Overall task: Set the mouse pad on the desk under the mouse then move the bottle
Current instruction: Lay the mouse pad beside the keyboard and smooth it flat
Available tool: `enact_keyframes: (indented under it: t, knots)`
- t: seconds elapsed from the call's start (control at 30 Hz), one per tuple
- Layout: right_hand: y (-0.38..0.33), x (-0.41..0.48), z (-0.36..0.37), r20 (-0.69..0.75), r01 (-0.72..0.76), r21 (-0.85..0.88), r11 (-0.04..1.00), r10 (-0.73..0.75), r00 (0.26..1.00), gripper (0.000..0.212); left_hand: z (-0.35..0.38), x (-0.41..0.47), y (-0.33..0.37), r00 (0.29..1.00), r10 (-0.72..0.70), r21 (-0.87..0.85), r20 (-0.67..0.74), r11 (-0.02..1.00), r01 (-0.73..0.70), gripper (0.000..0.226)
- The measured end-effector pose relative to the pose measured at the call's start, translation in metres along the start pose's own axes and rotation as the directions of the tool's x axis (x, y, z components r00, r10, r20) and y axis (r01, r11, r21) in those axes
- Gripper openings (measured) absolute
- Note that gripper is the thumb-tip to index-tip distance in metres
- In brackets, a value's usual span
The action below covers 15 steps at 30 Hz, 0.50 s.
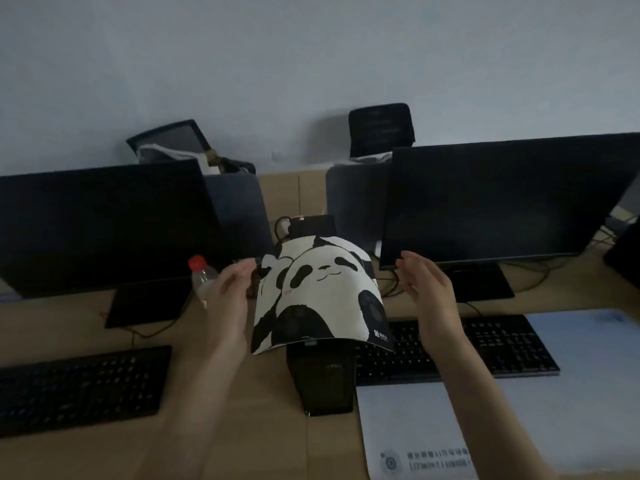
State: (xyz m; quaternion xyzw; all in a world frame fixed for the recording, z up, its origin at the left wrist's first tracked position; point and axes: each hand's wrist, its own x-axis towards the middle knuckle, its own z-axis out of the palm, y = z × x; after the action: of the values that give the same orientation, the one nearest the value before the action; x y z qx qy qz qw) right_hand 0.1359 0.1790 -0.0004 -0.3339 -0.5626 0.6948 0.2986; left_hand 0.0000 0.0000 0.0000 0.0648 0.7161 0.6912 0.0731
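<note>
- My left hand (230, 299) is open, fingers loosely spread, just left of the panda mouse pad (318, 296); I can't tell whether the fingertips touch its edge.
- My right hand (427, 292) is open too, palm facing inward, near the pad's right side but apart from it.
- The panda mouse pad is draped in an arch over a small black computer case (323, 379) that stands on the wooden table (256, 393), between the two keyboards.
- The clear bottle (202, 277) with a red cap stands upright behind my left hand, in front of the left monitor (104, 223).
- The left keyboard (79, 386) lies near my left forearm; the right keyboard (485, 344) lies beneath my right wrist, below the right monitor (502, 202).
- A pale grey mat (571, 393) covers the table's right part.
</note>
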Motion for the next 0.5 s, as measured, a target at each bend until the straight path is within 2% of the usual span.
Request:
enact_keyframes:
  t: [0.13, 0.27, 0.4, 0.5]
  knots:
    - [0.023, 0.030, 0.010, -0.006, -0.117, -0.122, 0.986, 0.117, 0.993, 0.024, 0.008, 0.025, -0.024, 0.978, -0.209, -0.012, 0.022, 0.978, 0.209, 0.028]
    - [0.045, 0.042, 0.017, 0.042, -0.197, -0.156, 0.968, 0.205, 0.978, 0.027, 0.008, 0.045, -0.046, 0.930, -0.365, -0.005, 0.052, 0.931, 0.366, 0.037]
    - [0.058, 0.049, 0.017, 0.044, -0.245, -0.167, 0.955, 0.255, 0.966, 0.022, 0.007, 0.052, -0.056, 0.887, -0.450, -0.005, 0.102, 0.891, 0.453, 0.020]
    - [0.062, 0.053, 0.017, 0.031, -0.324, -0.147, 0.935, 0.332, 0.943, 0.019, 0.008, 0.053, -0.056, 0.851, -0.510, -0.066, 0.125, 0.851, 0.520, 0.016]
